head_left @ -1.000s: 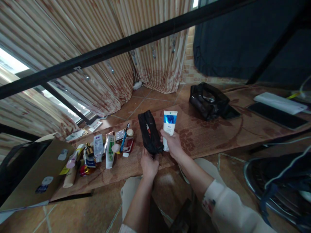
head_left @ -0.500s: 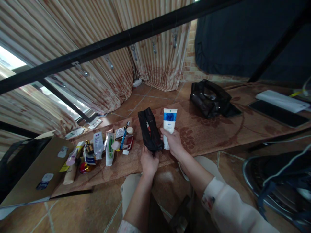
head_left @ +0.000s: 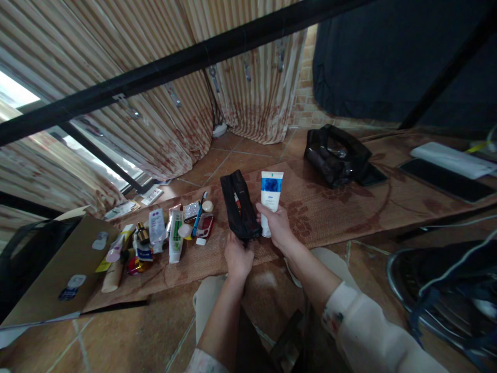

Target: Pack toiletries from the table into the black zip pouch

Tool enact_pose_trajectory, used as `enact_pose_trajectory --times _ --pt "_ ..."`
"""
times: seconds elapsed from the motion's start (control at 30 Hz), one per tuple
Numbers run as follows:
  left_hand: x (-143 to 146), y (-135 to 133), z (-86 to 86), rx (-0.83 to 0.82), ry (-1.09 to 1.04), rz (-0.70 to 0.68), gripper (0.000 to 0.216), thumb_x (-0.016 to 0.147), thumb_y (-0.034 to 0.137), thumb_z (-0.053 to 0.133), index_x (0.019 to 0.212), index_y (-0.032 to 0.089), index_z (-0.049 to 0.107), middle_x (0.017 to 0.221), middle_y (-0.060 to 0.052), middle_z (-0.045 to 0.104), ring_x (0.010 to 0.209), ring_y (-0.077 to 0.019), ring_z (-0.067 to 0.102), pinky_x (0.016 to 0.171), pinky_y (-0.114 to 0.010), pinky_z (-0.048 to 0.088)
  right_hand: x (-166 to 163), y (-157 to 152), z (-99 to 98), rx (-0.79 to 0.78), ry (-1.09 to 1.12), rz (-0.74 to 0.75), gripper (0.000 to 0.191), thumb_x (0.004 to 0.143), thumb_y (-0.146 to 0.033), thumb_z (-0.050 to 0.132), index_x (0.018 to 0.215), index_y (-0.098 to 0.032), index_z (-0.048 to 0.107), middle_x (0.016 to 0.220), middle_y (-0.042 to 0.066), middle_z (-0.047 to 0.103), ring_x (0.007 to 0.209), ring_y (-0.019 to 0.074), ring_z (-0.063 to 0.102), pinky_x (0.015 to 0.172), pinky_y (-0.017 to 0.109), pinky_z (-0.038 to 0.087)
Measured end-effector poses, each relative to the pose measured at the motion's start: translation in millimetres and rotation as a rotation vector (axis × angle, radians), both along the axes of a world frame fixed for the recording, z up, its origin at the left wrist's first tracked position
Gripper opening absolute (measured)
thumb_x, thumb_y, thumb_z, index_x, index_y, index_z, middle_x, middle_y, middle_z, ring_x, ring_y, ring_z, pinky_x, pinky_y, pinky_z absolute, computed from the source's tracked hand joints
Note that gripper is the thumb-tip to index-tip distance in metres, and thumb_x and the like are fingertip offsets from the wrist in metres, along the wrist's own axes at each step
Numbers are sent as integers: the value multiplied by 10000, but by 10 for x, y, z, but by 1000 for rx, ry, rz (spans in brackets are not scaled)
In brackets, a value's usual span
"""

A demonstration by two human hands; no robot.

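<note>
My left hand (head_left: 237, 257) grips the near end of a long black zip pouch (head_left: 237, 204) that lies on the brown woven mat (head_left: 330, 207); something red shows inside its opening. My right hand (head_left: 276, 227) is wrapped round the lower part of a white tube with a blue label (head_left: 270, 198), held upright just to the right of the pouch. Left of the pouch lies a cluster of several small toiletries (head_left: 171, 233): tubes, a blue toothbrush, small jars and sachets.
A glossy black bag (head_left: 336, 155) sits on the mat at the back right. A dark tablet (head_left: 446, 180) and a white case (head_left: 452, 159) lie at the far right. A flattened cardboard box (head_left: 50, 274) is at the left. Striped curtains hang behind; a black bar crosses overhead.
Both hands keep their hold on the pouch and the tube. The view has shifted slightly; nothing else has moved.
</note>
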State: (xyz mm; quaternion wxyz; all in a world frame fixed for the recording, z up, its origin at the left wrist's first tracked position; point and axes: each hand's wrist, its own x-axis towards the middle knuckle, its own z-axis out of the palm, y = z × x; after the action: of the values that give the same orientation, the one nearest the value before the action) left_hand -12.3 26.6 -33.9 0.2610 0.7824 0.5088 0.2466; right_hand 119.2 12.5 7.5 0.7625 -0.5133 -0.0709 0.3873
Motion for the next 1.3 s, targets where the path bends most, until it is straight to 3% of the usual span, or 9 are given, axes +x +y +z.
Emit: enact_pose_trajectory --times 1.3 --pt "-12 5 -32 6 11 -11 425 758 250 628 1171 182 557 1044 -90 642 955 -233 640 766 -310 504 10 7 -7 -13 -5 12 336 497 -384 817 678 -163 641 505 -29 598 449 116 529 451 253 434"
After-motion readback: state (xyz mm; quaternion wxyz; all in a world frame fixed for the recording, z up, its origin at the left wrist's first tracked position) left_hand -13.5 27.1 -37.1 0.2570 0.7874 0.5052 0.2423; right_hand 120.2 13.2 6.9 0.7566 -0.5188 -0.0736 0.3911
